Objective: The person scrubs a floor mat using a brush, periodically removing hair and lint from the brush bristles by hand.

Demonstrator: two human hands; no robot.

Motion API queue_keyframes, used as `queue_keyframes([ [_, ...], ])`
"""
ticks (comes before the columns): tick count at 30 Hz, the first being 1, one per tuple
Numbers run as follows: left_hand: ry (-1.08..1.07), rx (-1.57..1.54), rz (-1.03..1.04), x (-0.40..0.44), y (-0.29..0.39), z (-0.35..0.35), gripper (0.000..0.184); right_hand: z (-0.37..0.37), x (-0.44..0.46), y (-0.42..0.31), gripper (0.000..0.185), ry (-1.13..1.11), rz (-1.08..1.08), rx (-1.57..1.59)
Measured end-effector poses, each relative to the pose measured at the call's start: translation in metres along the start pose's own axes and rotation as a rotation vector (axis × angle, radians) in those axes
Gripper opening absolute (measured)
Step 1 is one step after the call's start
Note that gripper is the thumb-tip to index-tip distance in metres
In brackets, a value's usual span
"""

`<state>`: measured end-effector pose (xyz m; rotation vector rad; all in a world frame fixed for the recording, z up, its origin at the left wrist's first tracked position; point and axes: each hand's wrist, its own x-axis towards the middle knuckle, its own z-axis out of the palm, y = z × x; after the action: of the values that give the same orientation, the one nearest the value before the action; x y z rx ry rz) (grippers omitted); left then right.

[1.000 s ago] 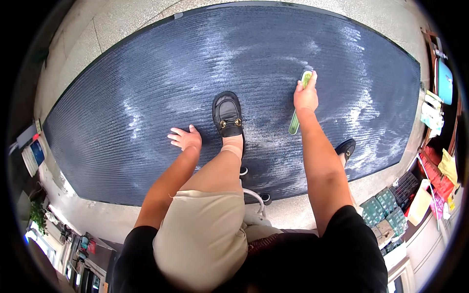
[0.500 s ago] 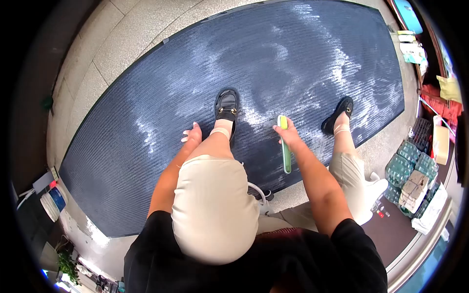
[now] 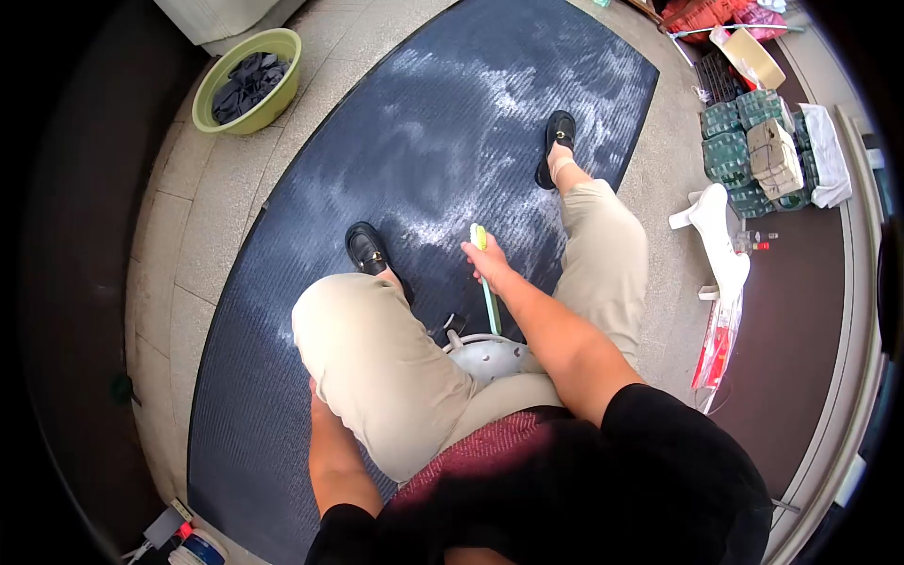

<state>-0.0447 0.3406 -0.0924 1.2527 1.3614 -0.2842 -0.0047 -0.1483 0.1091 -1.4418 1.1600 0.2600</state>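
My right hand [image 3: 488, 260] is closed around a slim green-and-white brush [image 3: 492, 306], held lengthwise above the mat between my legs. Its bristles cannot be made out. My left hand [image 3: 314, 388] is beside my left knee, mostly behind the trouser leg, and its fingers are hidden. Under both black shoes spreads a large dark ribbed mat [image 3: 282, 405]. White, foamy-looking streaks [image 3: 428, 229] mark its surface, thickest near my feet and toward the far right end. Beneath me shows the pale seat of a stool [image 3: 490, 360].
A green basin [image 3: 294, 80] with dark cloth stands beyond the mat on the left. To the right are a white plastic stool [image 3: 718, 235], green wrapped packs [image 3: 730, 160] and a tied cardboard bundle [image 3: 774, 158]. A blue-and-white bucket [image 3: 200, 548] sits at lower left.
My view has turned, bringing the basin into sight. My left hand has drawn back from beside the shoe to behind my knee. The right hand still holds the brush.
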Motion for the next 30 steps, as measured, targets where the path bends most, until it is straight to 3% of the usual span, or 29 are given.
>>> queue_keyframes([
  [6,-0.022,0.024,0.029,-0.041,0.008,-0.011,0.047,0.009,-0.02,-0.046,0.046,-0.043,-0.176,0.258],
  [18,0.084,-0.024,0.096,-0.084,0.0,-0.043,0.043,0.063,-0.016,0.008,0.056,-0.118,-0.208,-0.403],
  [21,0.087,0.006,0.169,-0.073,0.028,-0.021,0.042,0.071,0.004,0.014,0.057,-0.088,-0.51,-0.803],
  [24,0.055,0.05,0.292,-0.056,0.079,0.011,0.041,0.09,0.01,0.012,0.058,-0.063,-0.467,-0.897],
  [27,-0.171,0.081,0.488,-0.034,0.136,0.051,0.035,0.119,0.024,0.013,0.06,-0.154,-0.457,-1.022],
  [30,-0.338,0.064,0.436,-0.052,0.186,0.121,0.035,0.158,0.032,0.01,0.061,-0.234,-0.489,-1.257],
])
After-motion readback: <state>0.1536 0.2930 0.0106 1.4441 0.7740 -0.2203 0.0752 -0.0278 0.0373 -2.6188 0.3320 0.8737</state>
